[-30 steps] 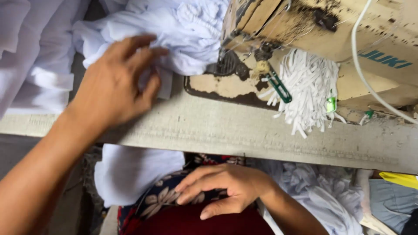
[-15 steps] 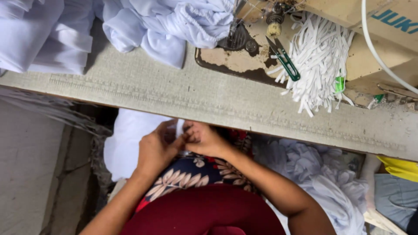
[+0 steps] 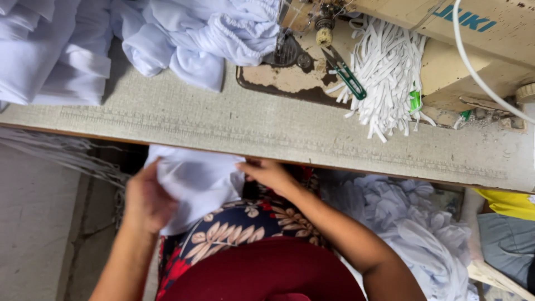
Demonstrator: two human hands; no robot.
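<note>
A: Head view: a white cloth piece [image 3: 195, 184] lies over the lap, just below the near edge of the desk [image 3: 223, 120].

B: Who has it?

A: Both hands. The left hand [image 3: 146, 199] pinches its edge at nine o'clock, fingers closed on the fabric. The right hand [image 3: 268, 173] grips the corner at three o'clock.

B: How would it handle?

A: I'd judge it light, limp and soft, likely to sag and slide between the fingers. The edges and corners look like the best places to hold it, kept spread apart.

B: And around it?

A: At twelve o'clock, a sewing machine [image 3: 473, 39] with green-handled snips [image 3: 348, 78] and a bunch of white elastic strips [image 3: 390, 72]. At eleven o'clock, heaped white cloth [image 3: 184, 33]; at four o'clock, more on the floor [image 3: 412, 223].
</note>
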